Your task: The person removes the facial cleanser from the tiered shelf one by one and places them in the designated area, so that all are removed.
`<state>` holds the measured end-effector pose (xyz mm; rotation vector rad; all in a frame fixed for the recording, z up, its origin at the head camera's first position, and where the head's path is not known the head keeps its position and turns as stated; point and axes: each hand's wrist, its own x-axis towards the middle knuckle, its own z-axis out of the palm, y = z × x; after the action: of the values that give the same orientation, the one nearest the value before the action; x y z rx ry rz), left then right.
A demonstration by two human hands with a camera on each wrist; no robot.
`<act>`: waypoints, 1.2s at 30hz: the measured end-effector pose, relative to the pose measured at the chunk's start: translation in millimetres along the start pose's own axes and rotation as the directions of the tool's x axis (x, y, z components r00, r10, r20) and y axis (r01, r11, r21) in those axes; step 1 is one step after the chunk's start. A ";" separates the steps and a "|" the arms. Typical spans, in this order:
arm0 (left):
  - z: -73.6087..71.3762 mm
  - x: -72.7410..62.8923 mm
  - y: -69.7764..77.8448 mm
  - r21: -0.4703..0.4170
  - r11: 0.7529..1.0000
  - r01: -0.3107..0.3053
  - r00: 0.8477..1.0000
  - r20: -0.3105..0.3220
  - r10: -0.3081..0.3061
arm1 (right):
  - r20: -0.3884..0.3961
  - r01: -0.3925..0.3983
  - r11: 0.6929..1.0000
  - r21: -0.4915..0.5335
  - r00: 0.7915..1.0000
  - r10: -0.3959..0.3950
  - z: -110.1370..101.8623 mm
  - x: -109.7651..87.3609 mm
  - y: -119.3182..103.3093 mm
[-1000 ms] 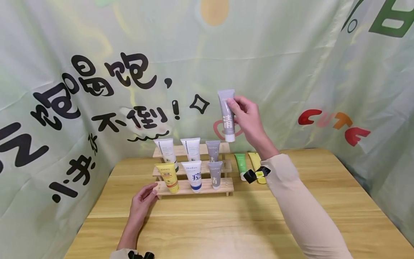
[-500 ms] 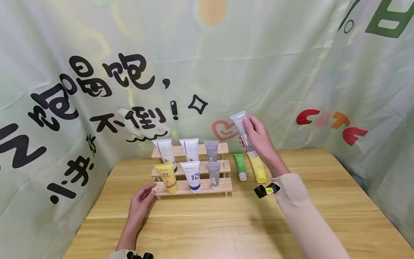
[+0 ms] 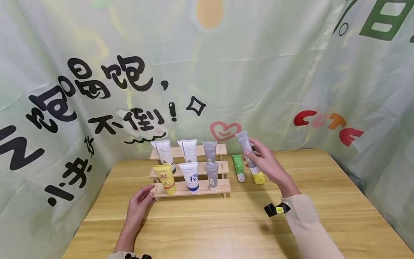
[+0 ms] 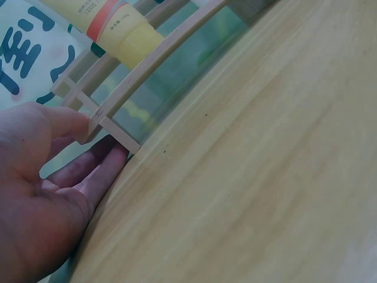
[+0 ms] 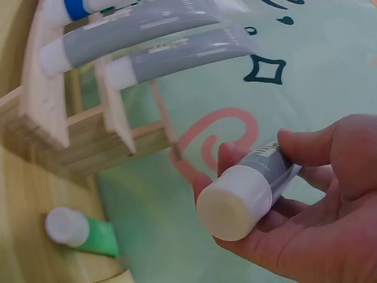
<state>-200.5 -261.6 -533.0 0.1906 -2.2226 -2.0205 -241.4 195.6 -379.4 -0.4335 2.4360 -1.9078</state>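
My right hand (image 3: 270,162) grips a grey squeeze tube (image 3: 244,144) with a white cap, thumb on one side and fingers on the other. The tube tilts, cap end down, over a yellow tube (image 3: 259,178) and partly covers it. In the right wrist view the white cap (image 5: 231,203) faces the camera. My left hand (image 3: 139,205) holds the left end of a three-step wooden rack (image 3: 181,192); the left wrist view shows its fingers around the end of the plank (image 4: 109,112) and by the leg.
On the rack stand a yellow tube (image 3: 166,180), a white-and-blue tube (image 3: 191,176), two grey tubes (image 3: 212,176) and two white tubes (image 3: 188,151). A green tube (image 3: 238,167) lies right of it. A printed curtain (image 3: 265,90) hangs behind the table (image 3: 210,230).
My right hand has carried the grey tube from above the rack to the right and down, over the yellow tube on the table. My left hand stays at the rack's end.
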 end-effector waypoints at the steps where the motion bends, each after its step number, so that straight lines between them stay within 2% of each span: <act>1: 0.0 0.0 -0.4 0.001 1.000 -0.001 1.000 0.000 0.001 | 0.008 -0.004 1.000 0.010 1.000 0.004 -0.2 -1.4 3.8; 5: 0.3 0.5 -1.6 -0.013 1.000 -0.001 1.000 0.004 0.001 | 0.015 -0.011 0.999 0.045 1.000 0.011 -2.0 -7.2 19.4; 14: 0.7 0.5 -1.5 -0.023 1.000 -0.010 1.000 0.010 0.011 | -0.090 -0.044 0.993 0.107 0.994 0.054 -7.2 -20.3 40.1; 18: 1.0 0.7 -1.4 -0.030 0.999 -0.014 1.000 0.010 0.014 | -0.135 -0.067 0.995 0.070 0.988 0.076 -10.5 -26.9 44.7; 21: 1.0 0.5 -0.9 -0.032 0.999 -0.013 1.000 0.006 0.014 | -0.175 -0.086 0.993 0.083 0.979 0.100 -13.5 -28.7 47.9; 26: 1.3 0.2 -2.1 -0.026 0.999 -0.022 1.000 -0.001 0.022 | -0.267 -0.099 0.982 0.158 0.954 0.139 -18.9 -28.3 57.8; 30: 1.3 -0.4 -3.9 -0.006 1.000 -0.025 1.000 -0.001 0.025 | -0.307 -0.143 0.978 0.154 0.933 0.185 -25.8 -30.9 66.9; 33: 0.7 -0.7 -3.6 -0.009 1.000 -0.021 1.000 0.005 0.021 | -0.350 -0.192 0.969 0.155 0.907 0.235 -31.2 -32.0 72.9; 36: -0.6 -0.5 -2.6 -0.021 1.000 -0.020 1.000 0.000 0.020 | -0.417 -0.219 0.956 0.195 0.864 0.283 -35.1 -29.6 78.7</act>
<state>-199.8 -262.4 -535.6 0.1652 -2.1938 -2.0322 -235.6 252.7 -450.2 0.3535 2.4073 -2.2280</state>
